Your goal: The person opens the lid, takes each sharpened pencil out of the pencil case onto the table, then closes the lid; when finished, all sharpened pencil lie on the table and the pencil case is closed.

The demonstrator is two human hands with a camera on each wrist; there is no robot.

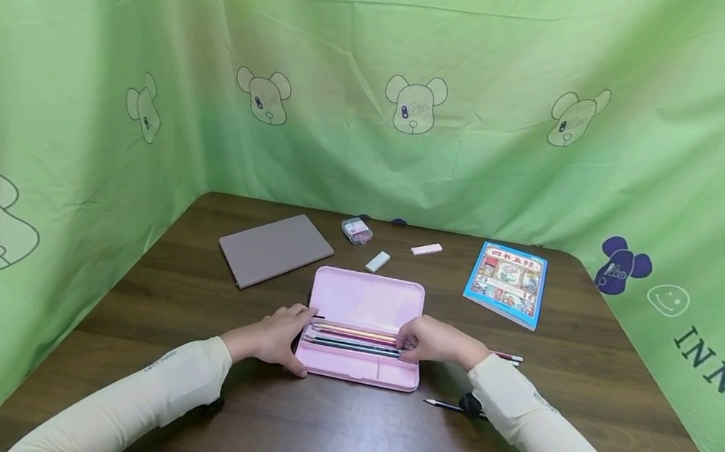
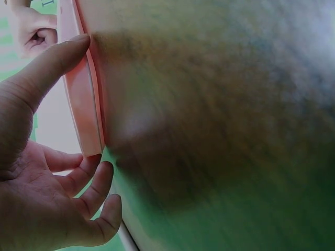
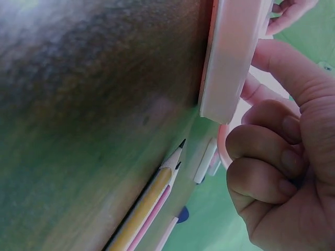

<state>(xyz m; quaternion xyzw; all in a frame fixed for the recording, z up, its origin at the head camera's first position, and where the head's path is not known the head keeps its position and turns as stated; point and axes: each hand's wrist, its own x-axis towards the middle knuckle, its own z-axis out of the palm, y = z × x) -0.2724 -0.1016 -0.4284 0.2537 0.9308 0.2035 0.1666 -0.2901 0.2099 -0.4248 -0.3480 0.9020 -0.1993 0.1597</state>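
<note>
A pink pencil case point(image 1: 367, 296) lies on the table with its lid folded back, several pencils point(image 1: 351, 333) lying lengthwise in its upper compartment. My left hand point(image 1: 278, 335) holds the case's left end, thumb at the front corner and fingers toward the hinge. In the left wrist view, the thumb presses the side wall of the case point(image 2: 84, 112). Over the right end, my right hand point(image 1: 438, 339) reaches in, thumb and index finger pinching at a pencil's end. Its other fingers are curled in the right wrist view; the fingertips inside are partly hidden.
More pencils point(image 3: 144, 209) lie right of the case, partly behind the right wrist. A dark pencil point(image 1: 439, 404) is nearer the front. Behind stand a grey notebook point(image 1: 275, 250), a small clear box point(image 1: 357, 230), a white eraser point(image 1: 377, 261), a pinkish bar point(image 1: 426, 249) and a blue-edged book point(image 1: 506, 284).
</note>
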